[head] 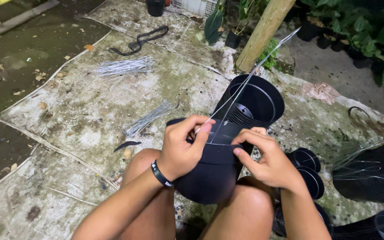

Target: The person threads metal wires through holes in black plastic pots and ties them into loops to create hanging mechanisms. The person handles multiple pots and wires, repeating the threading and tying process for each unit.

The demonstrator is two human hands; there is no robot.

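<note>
Right now you have a black pot (212, 171) wedged between your knees, both hands at its rim.

Your left hand (183, 149) curls over the near-left edge of the pot, thumb and forefinger pinched on a thin wire (245, 82) — it runs up and away to the right, past the stack of pots (256, 102) lying on its side just behind. Your right hand (267, 162) sits on the right of the rim, fingers drawn together against the edge, index tip touching where the wire meets the pot; whether it grips the wire itself you cannot tell. So the pot sits directly under and between both hands, mouth tilted away from you. Two bundles of wires (125, 66) lie on the tarp (81, 115) well to the left — apart from your hands. More pots (307, 169) rest just right of your right wrist.
</note>
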